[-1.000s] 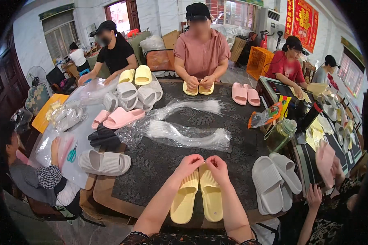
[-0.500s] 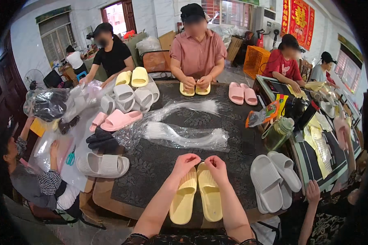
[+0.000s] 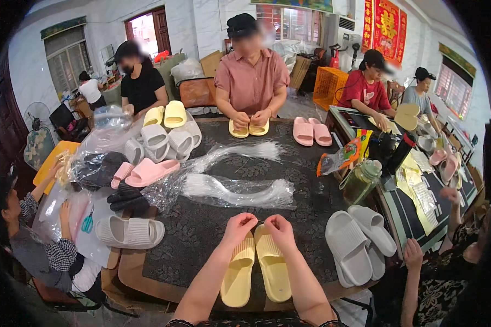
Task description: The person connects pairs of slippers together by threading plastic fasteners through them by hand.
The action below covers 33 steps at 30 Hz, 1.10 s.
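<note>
A pair of yellow slide slippers lies in front of me, the left slipper (image 3: 236,280) and the right slipper (image 3: 276,278) side by side, toes pointing away. At their toe ends my left hand (image 3: 239,228) is closed in a pinch over the left one's ribbed strap. My right hand (image 3: 279,231) pinches likewise above the right one. A small dark gap separates the fingertips; whatever they hold is too small to make out. Beyond my hands lie two bundles of thin white strands, the nearer bundle (image 3: 240,189) in clear plastic film, the farther bundle (image 3: 251,151) partly wrapped.
Grey slippers (image 3: 350,245) rest to my right, another grey pair (image 3: 131,232) to my left. Pink slippers (image 3: 154,172) and a mixed pile (image 3: 169,136) stand farther left. A green bottle (image 3: 363,180) is at the right. Across the table, a person handles yellow slippers (image 3: 249,128).
My view has shifted slightly, so the table appears farther left. My hands stay pinched at the slippers' toes. On the right, a co-worker has raised a yellow pair of slippers.
</note>
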Motion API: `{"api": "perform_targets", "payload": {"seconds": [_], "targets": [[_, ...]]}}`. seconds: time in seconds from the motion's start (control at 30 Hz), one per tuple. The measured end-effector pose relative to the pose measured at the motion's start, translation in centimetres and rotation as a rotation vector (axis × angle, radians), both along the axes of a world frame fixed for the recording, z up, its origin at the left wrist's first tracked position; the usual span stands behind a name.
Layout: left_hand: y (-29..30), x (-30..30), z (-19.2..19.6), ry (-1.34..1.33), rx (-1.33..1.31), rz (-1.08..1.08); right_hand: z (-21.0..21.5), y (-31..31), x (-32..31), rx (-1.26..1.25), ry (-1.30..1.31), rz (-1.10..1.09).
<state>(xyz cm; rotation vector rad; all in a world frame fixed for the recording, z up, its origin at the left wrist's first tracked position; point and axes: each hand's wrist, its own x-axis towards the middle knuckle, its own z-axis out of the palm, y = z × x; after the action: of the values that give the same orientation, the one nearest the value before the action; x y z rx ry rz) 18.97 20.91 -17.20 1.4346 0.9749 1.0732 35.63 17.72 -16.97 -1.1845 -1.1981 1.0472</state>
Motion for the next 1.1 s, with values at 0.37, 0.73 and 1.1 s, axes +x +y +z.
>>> {"api": "perform_targets", "payload": {"seconds": [0.37, 0.73, 1.1], "targets": [[-0.2, 0.1, 0.8, -0.053, -0.033, 0.047, -0.3, 0.3, 0.3, 0.011, -0.02, -0.015], [0.2, 0.0, -0.2, -0.01, -0.008, 0.034, -0.2, 0.1, 0.2, -0.018, -0.032, 0.055], [0.0, 0.2, -0.3, 0.047, 0.051, 0.037, 0.1, 0.0, 0.3, -0.003, -0.083, 0.081]]}}
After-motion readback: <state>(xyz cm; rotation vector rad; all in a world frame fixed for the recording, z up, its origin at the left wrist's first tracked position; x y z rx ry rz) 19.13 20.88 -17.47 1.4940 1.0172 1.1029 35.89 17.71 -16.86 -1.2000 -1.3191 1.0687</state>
